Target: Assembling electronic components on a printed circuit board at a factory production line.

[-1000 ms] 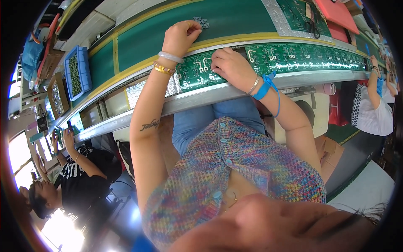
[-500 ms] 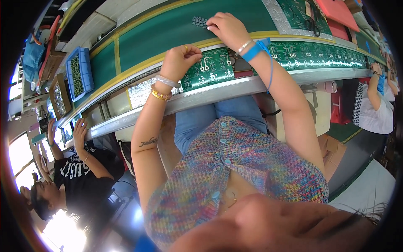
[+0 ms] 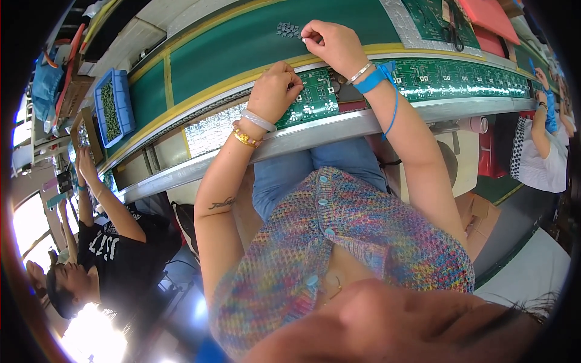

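Head view: I have the right hand (image 3: 337,46) just beside the pile of small grey parts (image 3: 287,29) on the green counter (image 3: 227,51), fingers curled. Left hand (image 3: 272,95) over the left part of a green circuit board (image 3: 319,92), fingers bunched. I cannot tell if either grips anything.

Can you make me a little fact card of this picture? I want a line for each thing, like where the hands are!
Left hand: curled, over a green circuit board; can't tell if it holds anything
Right hand: curled, just right of a small pile of grey parts; can't tell if it pinches one
Blue band: around the right wrist
More boards: in a row off to the right
Blue bin: on the left, with many small green parts inside
Scissors: toward the upper right
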Tool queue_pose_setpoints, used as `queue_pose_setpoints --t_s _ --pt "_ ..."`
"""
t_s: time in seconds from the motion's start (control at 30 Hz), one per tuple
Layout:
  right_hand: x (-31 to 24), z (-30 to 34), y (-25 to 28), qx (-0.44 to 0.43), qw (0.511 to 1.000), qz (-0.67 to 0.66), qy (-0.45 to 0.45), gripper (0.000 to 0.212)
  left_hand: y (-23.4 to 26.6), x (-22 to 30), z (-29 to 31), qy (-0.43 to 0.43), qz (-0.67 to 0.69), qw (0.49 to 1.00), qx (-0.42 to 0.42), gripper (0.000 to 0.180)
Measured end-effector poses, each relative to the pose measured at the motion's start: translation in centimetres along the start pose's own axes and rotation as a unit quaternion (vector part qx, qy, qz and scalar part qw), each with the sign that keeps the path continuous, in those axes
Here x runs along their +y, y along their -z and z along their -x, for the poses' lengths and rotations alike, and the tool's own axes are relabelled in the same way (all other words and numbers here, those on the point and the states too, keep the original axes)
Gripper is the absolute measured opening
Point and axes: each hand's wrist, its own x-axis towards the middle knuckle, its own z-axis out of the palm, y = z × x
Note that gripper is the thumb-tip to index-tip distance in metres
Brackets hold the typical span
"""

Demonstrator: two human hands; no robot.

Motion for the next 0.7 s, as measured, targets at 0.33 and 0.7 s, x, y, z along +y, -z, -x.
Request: queue_pose_setpoints --t_s 0.33,0.7 --pt "-0.4 1.0 0.7 0.051 0.997 -0.014 0.062 0.01 0.9 -0.4 -0.4 -0.026 0.0 0.999 -0.019 0.01" --pt "-4.1 6.2 -2.1 -0.093 0.984 -0.051 0.145 0.009 2.7 -5.5 -8.3 0.031 -0.075 0.992 0.093 0.013"
